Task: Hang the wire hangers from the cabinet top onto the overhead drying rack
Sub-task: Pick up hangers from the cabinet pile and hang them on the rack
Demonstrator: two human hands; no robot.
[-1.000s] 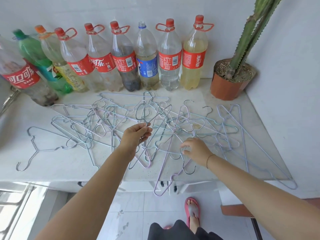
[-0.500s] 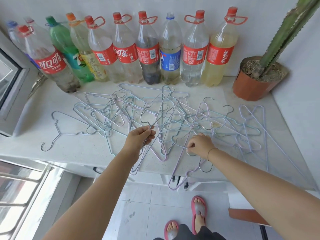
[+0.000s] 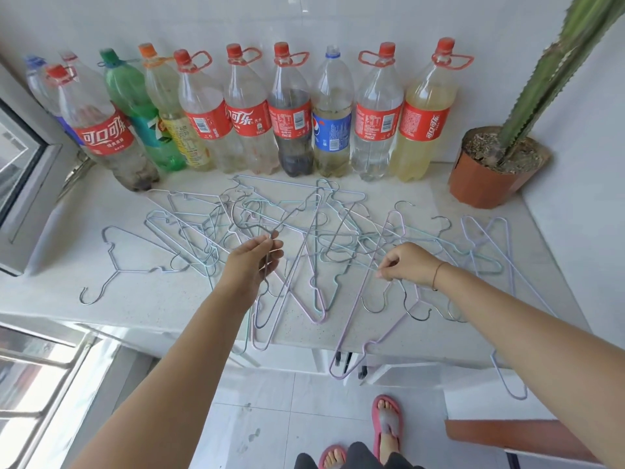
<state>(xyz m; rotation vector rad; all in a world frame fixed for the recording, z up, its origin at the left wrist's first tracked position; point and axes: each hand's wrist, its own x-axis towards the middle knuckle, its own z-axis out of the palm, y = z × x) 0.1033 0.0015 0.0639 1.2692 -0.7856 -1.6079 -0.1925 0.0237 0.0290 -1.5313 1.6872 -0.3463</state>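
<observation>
A: Biggest thing first: the cabinet top (image 3: 142,296) carries the whole tangle of wire hangers (image 3: 314,238), spread beyond both hands and between them. The overhead drying rack isn't in view at all.

B: And the risk?

A: My guess is snagging. The hangers cross and hook through one another, so lifting one could drag its neighbours along. Several already poke past the cabinet's near edge, below the hands, like the lilac hanger (image 3: 358,336) under the right hand; a tug could send them to the floor.

B: Anything else nearby?

A: The row of plastic bottles (image 3: 291,113) stands beyond the hands along the wall, and the potted cactus (image 3: 500,160) sits beyond and outward of the right hand. A hanger swung wide could knock a bottle over, I'd judge.

B: Now the hands.

A: The left hand (image 3: 252,262) is loosely curled, thumb and fingers pinched on a grey hanger (image 3: 250,225) near its hook, which rises just beyond the fingertips. The right hand (image 3: 406,262) is mostly closed, its fingertips (image 3: 380,274) nipping a thin wire of a hanger in the pile; which hanger it belongs to, I can't tell
</observation>
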